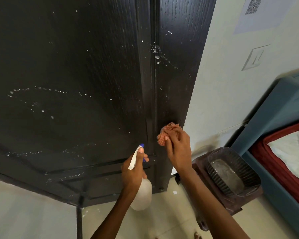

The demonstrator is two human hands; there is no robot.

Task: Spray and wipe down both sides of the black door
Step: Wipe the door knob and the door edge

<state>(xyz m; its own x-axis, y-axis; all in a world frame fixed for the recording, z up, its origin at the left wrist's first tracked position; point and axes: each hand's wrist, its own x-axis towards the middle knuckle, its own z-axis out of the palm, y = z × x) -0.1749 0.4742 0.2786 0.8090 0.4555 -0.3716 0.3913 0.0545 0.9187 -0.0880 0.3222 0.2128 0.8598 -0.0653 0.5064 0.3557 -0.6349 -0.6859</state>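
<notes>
Right in front of the camera, filling most of the view, is the black door (pixel 79 69), wood-grain texture, with white spray droplets scattered all over it: an arc of dots across the left middle, a splatter cluster up near the vertical groove on the right, and more specks along the lower panel moulding. Its bottom edge sits just above the pale tiled floor (pixel 164 219).

Near the door's right edge, low down, the right hand (pixel 178 149) is bunched around an orange-pink checked cloth (pixel 167 132), fingers curled tight on it and pressing it flat against the door face. Just to the left and a bit lower, the left hand (pixel 133 171) is wrapped around the neck of a white spray bottle (pixel 142 195) with a blue nozzle tip, thumb resting on top of the sprayer head and a finger curled at the trigger. The nozzle points at the door, close to it.

Right of the door is a light-coloured wall (pixel 223 83) with a switch plate (pixel 255 57) and a sheet of paper with a QR code (pixel 254 7) up top. Beside the door's lower right corner there's a dark brown stool (pixel 219 202) with a dark ribbed plastic basin (pixel 235 173) on it. Far right, a blue bed frame (pixel 280 107) with red bedding and a white pillow.
</notes>
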